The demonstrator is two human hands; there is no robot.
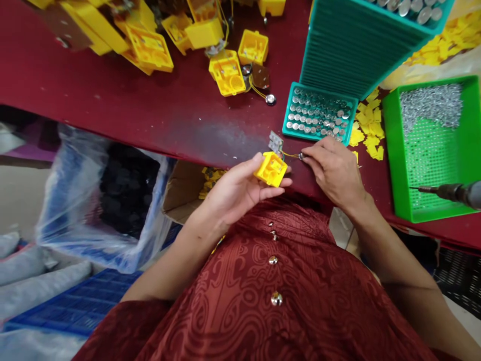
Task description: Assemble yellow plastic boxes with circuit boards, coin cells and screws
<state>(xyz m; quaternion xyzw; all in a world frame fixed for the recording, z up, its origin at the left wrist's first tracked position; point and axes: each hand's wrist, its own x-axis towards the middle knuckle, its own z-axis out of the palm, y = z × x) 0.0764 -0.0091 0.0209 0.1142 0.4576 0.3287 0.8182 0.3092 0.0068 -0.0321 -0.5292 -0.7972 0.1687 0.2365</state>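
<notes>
Over the near edge of the worktop [150, 108], the left hand [240, 193] cradles an open yellow box [271, 169]; the right hand [332, 170] pinches a small disc [301, 156]. Its wires [290, 155] seem attached already; disc and grey plate [275, 142] aren't yet inside.

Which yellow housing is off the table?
The yellow housing in the left hand, with thin wires beside it leading to the right hand. The other housings lie farther off on the red tabletop, in neither hand.
</notes>
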